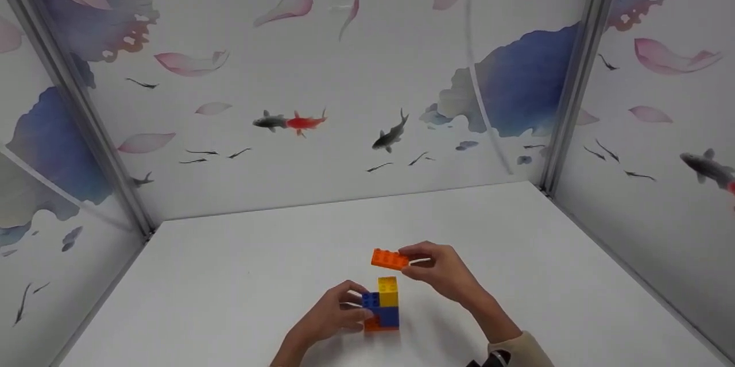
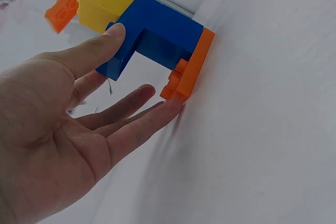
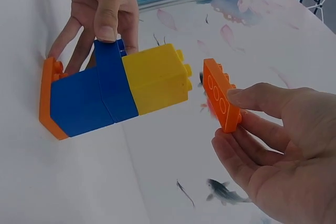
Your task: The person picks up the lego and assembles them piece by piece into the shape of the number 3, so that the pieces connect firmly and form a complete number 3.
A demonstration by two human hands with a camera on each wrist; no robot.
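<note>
A small stack of toy building blocks stands on the white table: an orange brick [image 3: 46,100] at the bottom, blue bricks [image 3: 81,103] above it, and a yellow brick [image 1: 389,293] on top. My left hand [image 1: 333,314] pinches the overhanging end of the upper blue brick [image 2: 118,59] between thumb and fingers. One lower finger of that hand reaches the bottom orange brick. In my right hand [image 1: 441,269], thumb and fingers pinch a loose orange brick [image 3: 220,95] by one end. This brick hovers just above the yellow brick, apart from it, with its studs facing up.
The white table [image 1: 229,275] spreads around the stack. Upright panels [image 1: 321,68] printed with fish, petals and lotus leaves enclose it at the back and both sides, joined by metal posts [image 1: 580,80] at the corners.
</note>
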